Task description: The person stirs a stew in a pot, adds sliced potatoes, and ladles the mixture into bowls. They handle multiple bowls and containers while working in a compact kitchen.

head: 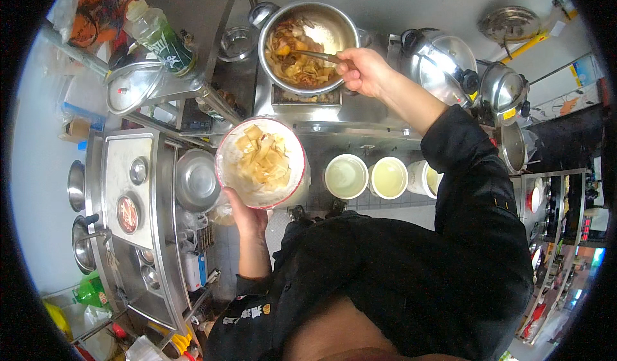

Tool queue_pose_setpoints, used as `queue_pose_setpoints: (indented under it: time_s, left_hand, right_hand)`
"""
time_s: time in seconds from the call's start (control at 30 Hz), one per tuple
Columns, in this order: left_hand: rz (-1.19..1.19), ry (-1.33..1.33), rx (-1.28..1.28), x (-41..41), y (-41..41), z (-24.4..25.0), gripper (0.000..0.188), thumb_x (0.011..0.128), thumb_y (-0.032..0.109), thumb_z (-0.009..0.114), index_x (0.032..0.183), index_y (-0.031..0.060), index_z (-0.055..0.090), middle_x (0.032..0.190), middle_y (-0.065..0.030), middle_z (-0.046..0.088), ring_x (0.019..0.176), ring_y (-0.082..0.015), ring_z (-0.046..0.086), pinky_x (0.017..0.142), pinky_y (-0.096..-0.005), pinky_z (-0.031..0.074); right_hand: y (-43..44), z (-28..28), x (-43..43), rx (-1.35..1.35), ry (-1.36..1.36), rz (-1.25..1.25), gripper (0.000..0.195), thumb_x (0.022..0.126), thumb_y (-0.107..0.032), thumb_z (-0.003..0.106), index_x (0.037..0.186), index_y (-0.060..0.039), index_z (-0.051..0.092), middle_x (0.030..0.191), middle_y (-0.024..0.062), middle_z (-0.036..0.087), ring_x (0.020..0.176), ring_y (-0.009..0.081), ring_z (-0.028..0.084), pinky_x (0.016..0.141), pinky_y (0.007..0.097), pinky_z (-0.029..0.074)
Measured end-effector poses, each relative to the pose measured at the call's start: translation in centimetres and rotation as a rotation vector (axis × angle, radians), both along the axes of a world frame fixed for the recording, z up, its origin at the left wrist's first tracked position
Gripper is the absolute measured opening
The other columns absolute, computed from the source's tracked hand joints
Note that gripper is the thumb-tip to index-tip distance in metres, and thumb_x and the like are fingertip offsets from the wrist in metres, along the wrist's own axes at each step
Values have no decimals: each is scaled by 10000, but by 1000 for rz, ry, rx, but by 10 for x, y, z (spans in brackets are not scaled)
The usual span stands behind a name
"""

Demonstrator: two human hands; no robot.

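Note:
My left hand grips the lower rim of a white bowl with a red edge. Pale, flat pieces of food lie inside this bowl. Over the stove, my right hand holds the handle of a utensil, whose far end is down among the food. That end is partly hidden, so its kind is unclear. Around it stands a round stainless steel pot holding brown, glossy food pieces. The pot rests over a burner on the steel stove.
Three white buckets of liquid, one of them nearest the bowl, stand below the stove front. Lidded steel pots are at right. A green-labelled bottle and a metal lid sit upper left. A steel counter runs along the left.

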State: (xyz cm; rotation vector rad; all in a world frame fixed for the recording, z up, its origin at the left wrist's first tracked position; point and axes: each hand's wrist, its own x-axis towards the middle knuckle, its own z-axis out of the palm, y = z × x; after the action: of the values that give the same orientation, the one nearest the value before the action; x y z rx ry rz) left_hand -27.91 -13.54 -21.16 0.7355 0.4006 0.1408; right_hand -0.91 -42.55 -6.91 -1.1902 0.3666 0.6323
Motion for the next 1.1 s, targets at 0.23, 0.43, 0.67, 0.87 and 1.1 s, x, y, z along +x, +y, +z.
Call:
queue_pose_setpoints:
  time_s: [0.23,0.43,0.67,0.87,1.1]
  left_hand:
    - [-55,-35,-101,6,-3,-15,814,1023,641,337,1584,64,211,1612,-141,320,1465,-312,353,1201,-473,315]
    - [-54,-54,-150,6,2,-27,818,1026,637,332,1578,45,214,1607,-144,330,1457,-308,368,1196,-458,326]
    - [-49,-91,-130,-1,6,-33,832,1019,643,353,1578,46,206,1600,-154,338,1441,-323,392,1178,-470,354]
    - [-37,-65,-73,-6,3,-24,848,1008,655,379,1584,58,200,1604,-148,331,1445,-324,385,1176,-481,352]
    - [-28,5,29,-16,-8,-5,856,1004,670,364,1590,70,192,1611,-141,322,1452,-318,374,1189,-472,337]
  right_hand:
    - [-14,27,3,-913,-536,344,175,909,-144,555,913,-1,657,704,141,654,572,227,630,459,374,476]
    - [5,43,-15,-1874,-909,957,243,859,-157,592,1033,-30,705,968,212,734,942,376,717,826,462,579]
    - [33,50,-28,-1831,-752,1199,228,825,-108,576,914,21,742,962,247,727,939,367,724,799,458,581]
    - [32,-6,-2,-957,-285,539,239,901,-144,558,710,-14,621,623,114,611,443,200,549,385,364,428]
    - [17,-14,13,-160,-60,60,83,969,-132,529,942,-71,478,652,10,501,444,63,367,356,233,246]
